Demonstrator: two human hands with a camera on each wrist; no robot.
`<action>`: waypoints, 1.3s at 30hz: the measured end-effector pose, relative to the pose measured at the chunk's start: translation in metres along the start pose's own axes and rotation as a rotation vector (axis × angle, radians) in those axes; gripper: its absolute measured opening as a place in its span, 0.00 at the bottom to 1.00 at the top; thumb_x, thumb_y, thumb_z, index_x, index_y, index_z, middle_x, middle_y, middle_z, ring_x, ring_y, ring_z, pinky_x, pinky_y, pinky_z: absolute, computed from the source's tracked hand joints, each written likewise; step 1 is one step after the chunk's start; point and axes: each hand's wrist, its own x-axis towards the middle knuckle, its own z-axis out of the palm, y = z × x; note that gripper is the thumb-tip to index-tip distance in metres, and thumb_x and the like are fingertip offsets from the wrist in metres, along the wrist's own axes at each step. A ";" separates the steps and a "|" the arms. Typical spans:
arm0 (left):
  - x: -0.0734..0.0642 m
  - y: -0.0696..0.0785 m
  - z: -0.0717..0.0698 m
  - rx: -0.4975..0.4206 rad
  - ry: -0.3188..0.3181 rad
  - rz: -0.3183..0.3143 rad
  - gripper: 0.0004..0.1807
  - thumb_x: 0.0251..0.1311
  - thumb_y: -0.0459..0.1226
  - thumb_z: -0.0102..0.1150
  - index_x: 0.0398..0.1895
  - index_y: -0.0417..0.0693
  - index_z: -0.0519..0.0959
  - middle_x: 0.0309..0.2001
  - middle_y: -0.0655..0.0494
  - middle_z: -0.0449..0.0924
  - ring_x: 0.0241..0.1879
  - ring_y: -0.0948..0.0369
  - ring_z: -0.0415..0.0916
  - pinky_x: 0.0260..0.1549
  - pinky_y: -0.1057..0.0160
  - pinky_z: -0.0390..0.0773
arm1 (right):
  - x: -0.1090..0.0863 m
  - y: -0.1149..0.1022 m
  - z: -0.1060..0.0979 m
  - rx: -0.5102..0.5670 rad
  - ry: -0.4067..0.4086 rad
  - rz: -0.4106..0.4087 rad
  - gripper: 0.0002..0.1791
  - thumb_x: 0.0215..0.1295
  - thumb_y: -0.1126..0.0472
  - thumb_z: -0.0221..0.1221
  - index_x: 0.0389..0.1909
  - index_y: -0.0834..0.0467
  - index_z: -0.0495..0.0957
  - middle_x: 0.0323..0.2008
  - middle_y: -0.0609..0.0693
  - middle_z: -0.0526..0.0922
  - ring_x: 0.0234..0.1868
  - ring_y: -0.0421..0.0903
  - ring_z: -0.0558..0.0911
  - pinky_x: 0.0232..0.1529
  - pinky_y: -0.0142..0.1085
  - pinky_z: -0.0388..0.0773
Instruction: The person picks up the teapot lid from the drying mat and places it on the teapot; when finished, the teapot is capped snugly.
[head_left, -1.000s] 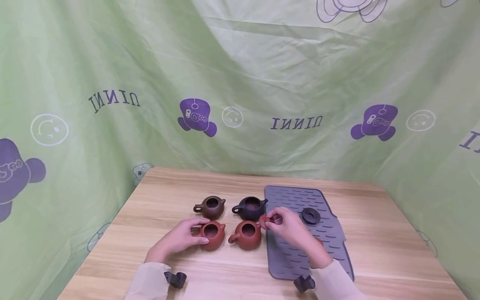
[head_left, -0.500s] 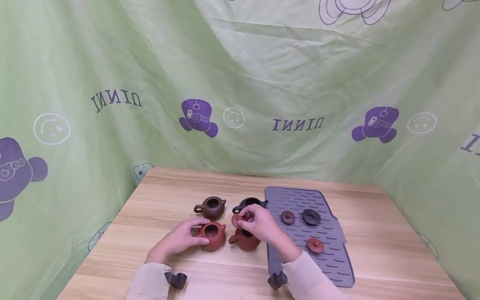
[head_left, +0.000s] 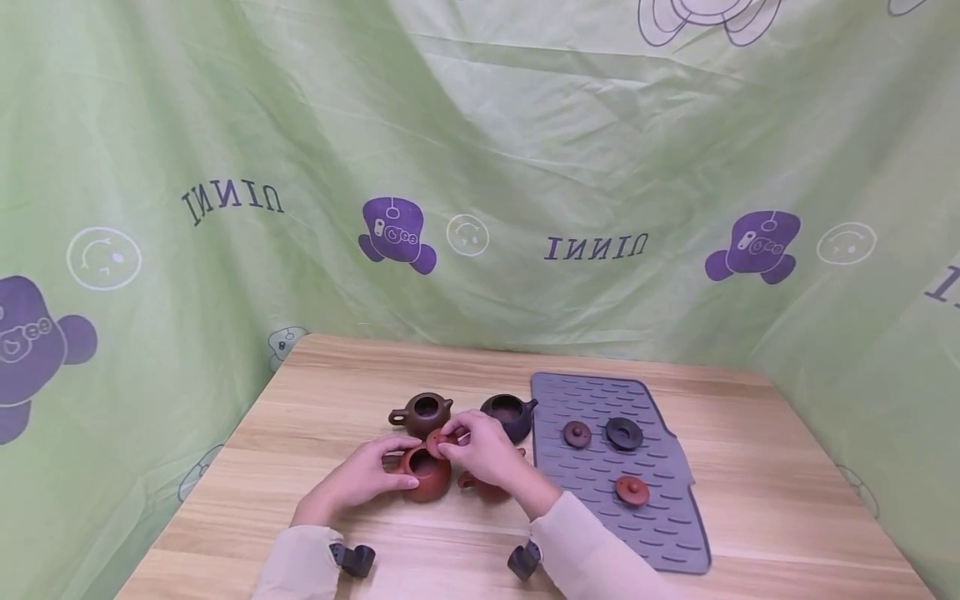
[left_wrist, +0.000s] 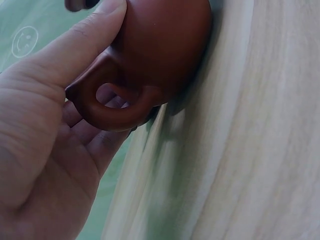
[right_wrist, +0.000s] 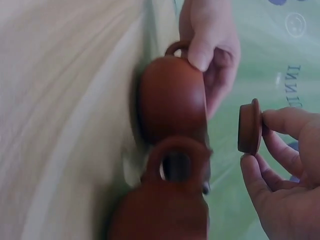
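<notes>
left hand [head_left: 362, 477]: grips the left red pot [head_left: 432, 487];
right hand [head_left: 486, 450]: pinches a red lid [right_wrist: 248, 128] above that pot;
gray mat [head_left: 581, 400]: has three more lids [head_left: 632, 493]

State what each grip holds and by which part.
Left grip: a red teapot, by its upper body, handle side. Right grip: a red lid, near its rim; exact contact unclear.

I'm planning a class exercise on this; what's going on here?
A person's left hand grips a red teapot while the right hand pinches a red lid above it, not yet on. A second red teapot, a brown teapot and a black teapot stand close by. A brown lid, another red lid and a dark round piece lie on the grey mat.
</notes>
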 end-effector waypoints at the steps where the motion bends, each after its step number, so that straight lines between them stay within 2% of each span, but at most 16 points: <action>1: 0.000 0.000 0.000 -0.002 0.002 0.003 0.32 0.52 0.45 0.73 0.59 0.43 0.76 0.58 0.48 0.75 0.58 0.48 0.71 0.59 0.46 0.69 | 0.000 -0.002 0.003 -0.006 -0.006 0.006 0.06 0.57 0.63 0.69 0.34 0.56 0.82 0.35 0.45 0.77 0.34 0.40 0.80 0.35 0.29 0.78; 8: 0.001 0.001 0.001 -0.007 0.014 0.006 0.30 0.52 0.42 0.73 0.58 0.42 0.76 0.58 0.45 0.75 0.59 0.46 0.70 0.59 0.43 0.67 | 0.001 -0.005 0.022 -0.060 -0.019 -0.044 0.06 0.55 0.61 0.70 0.30 0.55 0.82 0.32 0.45 0.77 0.35 0.43 0.79 0.36 0.28 0.76; 15: 0.002 -0.001 0.003 -0.008 0.012 0.008 0.31 0.52 0.43 0.73 0.59 0.43 0.76 0.58 0.46 0.75 0.59 0.46 0.69 0.59 0.44 0.67 | 0.000 -0.003 0.035 -0.123 0.007 -0.064 0.06 0.55 0.60 0.71 0.29 0.53 0.82 0.30 0.42 0.77 0.34 0.40 0.76 0.36 0.29 0.73; 19: 0.001 0.000 0.003 -0.009 0.014 0.006 0.31 0.52 0.43 0.73 0.59 0.43 0.76 0.58 0.46 0.75 0.60 0.45 0.69 0.59 0.43 0.66 | -0.001 -0.003 0.037 -0.128 0.021 -0.061 0.06 0.55 0.60 0.71 0.29 0.52 0.82 0.30 0.41 0.77 0.34 0.40 0.76 0.36 0.29 0.73; 23: 0.001 0.000 0.003 -0.018 0.016 -0.003 0.31 0.52 0.43 0.73 0.59 0.42 0.76 0.59 0.44 0.75 0.60 0.44 0.68 0.60 0.42 0.66 | -0.001 -0.004 0.037 -0.181 0.027 -0.051 0.05 0.55 0.59 0.71 0.29 0.51 0.82 0.31 0.40 0.77 0.35 0.39 0.74 0.38 0.31 0.72; 29: 0.000 0.000 0.003 -0.019 0.021 -0.009 0.31 0.52 0.43 0.73 0.59 0.42 0.76 0.58 0.44 0.75 0.60 0.44 0.68 0.60 0.42 0.65 | -0.002 -0.005 0.038 -0.237 0.043 -0.076 0.05 0.55 0.60 0.71 0.29 0.51 0.83 0.32 0.41 0.79 0.37 0.40 0.75 0.40 0.34 0.73; 39: 0.000 0.000 0.003 -0.025 0.021 -0.019 0.31 0.52 0.42 0.73 0.60 0.43 0.76 0.60 0.44 0.74 0.61 0.44 0.67 0.61 0.42 0.64 | -0.003 -0.004 0.041 -0.198 0.053 -0.077 0.05 0.54 0.62 0.72 0.30 0.54 0.84 0.33 0.42 0.81 0.37 0.38 0.76 0.40 0.31 0.75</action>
